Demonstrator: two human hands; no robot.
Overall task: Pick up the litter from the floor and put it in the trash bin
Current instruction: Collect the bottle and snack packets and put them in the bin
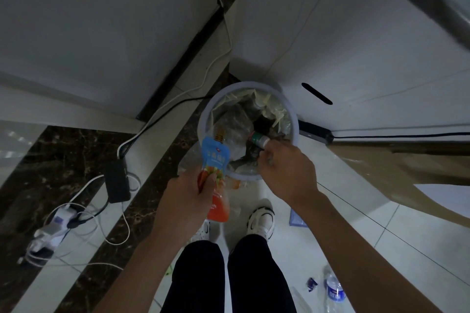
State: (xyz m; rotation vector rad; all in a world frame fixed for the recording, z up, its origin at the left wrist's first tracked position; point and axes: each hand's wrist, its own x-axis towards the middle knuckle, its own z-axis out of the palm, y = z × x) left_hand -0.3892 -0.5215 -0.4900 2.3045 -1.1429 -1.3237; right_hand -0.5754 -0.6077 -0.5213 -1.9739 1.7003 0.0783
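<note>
So the floor (356, 236) is pale tile with dark marble strips, and it runs up to white walls at the top. A big sheet of cardboard (394, 162) lies flat on the right, near the bin. The person's legs (254, 274) in dark trousers come up from the bottom edge, with a white shoe (262, 221) just short of the bin.

The bin (295, 119) is round with a pale rim and sits in the corner, bag-lined and already holding a good bit of crumpled plastic and other rubbish.

The left hand (185, 195) is at the bin's near-left edge, fingers and thumb curled tight on a blue pouch (215, 157) whose top pokes over the rim. An orange pouch (218, 208) is in the same grip and hangs down below the hand.

The right hand (290, 168) is over the near-right rim with its fingers bent. The fingertips look to be pinching the white-capped end of a small bottle (258, 138), which lies inside the bin's mouth.

Off to the left there's a black adapter (117, 181) and a power strip (54, 223) in a tangle of cables.

Still on the floor at bottom right, well away from the bin, are a clear water bottle (334, 290) and a little blue wrapper (311, 284) just beside it.
</note>
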